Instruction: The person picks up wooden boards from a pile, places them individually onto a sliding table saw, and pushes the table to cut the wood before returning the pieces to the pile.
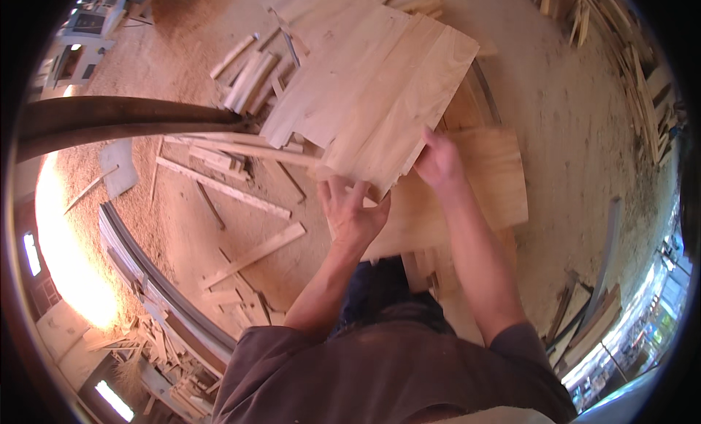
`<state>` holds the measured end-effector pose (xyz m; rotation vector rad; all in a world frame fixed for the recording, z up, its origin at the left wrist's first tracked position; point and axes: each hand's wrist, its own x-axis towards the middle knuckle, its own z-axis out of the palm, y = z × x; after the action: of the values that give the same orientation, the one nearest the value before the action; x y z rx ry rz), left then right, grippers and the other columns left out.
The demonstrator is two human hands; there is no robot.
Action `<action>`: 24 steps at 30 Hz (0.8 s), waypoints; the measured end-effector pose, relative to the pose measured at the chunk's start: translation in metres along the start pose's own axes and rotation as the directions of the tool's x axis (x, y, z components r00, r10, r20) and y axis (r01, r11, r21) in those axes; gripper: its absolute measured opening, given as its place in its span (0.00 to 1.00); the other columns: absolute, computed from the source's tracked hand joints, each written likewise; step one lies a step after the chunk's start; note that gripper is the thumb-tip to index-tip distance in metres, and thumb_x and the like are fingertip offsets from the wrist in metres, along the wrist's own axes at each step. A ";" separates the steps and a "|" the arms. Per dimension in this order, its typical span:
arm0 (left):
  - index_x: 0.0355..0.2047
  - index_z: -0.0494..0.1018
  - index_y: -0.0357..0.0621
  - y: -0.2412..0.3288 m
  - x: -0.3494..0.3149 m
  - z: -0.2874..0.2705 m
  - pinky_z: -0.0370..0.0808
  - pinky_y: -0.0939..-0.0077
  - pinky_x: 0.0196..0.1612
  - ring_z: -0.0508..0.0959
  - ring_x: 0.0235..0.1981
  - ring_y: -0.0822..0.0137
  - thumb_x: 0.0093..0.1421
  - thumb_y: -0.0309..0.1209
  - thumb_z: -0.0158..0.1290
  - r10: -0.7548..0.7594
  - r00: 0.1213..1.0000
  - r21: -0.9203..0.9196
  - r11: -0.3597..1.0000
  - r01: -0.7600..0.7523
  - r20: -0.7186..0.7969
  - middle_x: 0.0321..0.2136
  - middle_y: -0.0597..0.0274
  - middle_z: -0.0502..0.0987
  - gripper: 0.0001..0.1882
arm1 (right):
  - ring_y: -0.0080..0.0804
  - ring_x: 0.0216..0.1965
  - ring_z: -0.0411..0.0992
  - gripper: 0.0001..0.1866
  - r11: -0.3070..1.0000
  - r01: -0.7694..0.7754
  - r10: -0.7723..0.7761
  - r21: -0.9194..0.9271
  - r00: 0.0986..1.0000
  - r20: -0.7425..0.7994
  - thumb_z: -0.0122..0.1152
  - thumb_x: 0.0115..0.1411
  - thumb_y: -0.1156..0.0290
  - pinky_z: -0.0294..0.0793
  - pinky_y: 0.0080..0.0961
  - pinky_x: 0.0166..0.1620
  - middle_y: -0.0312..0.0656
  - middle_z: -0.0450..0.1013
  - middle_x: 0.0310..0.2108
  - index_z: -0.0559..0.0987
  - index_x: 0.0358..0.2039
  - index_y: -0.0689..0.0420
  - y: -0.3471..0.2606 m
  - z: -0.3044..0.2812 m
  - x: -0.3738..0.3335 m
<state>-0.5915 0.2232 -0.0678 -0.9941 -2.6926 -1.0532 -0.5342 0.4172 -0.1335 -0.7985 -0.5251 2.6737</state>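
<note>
A wide, pale-tan wooden panel made of parallel strips (394,88) was in the person's hands, tilted above a second light-brown wooden panel (482,176). Its grain ran lengthwise, shading from pinkish to warmer yellow-brown, and the end nearest the person was stepped and uneven, the strips finishing at different lengths. The left hand (354,214) was grasping that end with bent fingers; the right hand (440,161) pinched the right-hand edge, its thumb along the border and its other fingers largely hidden. Beneath spread a dusty, tan floor (562,132), strewn on the left with loose pale wooden sticks (223,187). A dark brown beam (131,121) crossed the left side, glaring white light (73,256) fell beyond it, and heaped rough wooden scraps (642,103) lined the right.
</note>
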 end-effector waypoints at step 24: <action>0.55 0.72 0.37 0.023 -0.104 -0.064 0.74 0.58 0.57 0.79 0.50 0.57 0.56 0.19 0.61 -0.046 0.585 -0.573 -0.276 0.772 0.810 0.49 0.56 0.80 0.25 | 0.46 0.56 0.73 0.40 0.944 0.298 -0.305 0.145 0.952 0.027 0.69 0.46 0.83 0.74 0.45 0.59 0.48 0.73 0.56 0.67 0.62 0.64 0.025 -0.034 -0.258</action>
<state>-0.5052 0.1386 -0.0366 0.1877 -1.9336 -3.8752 -0.3123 0.3053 -0.0511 -0.5629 -0.4280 2.4194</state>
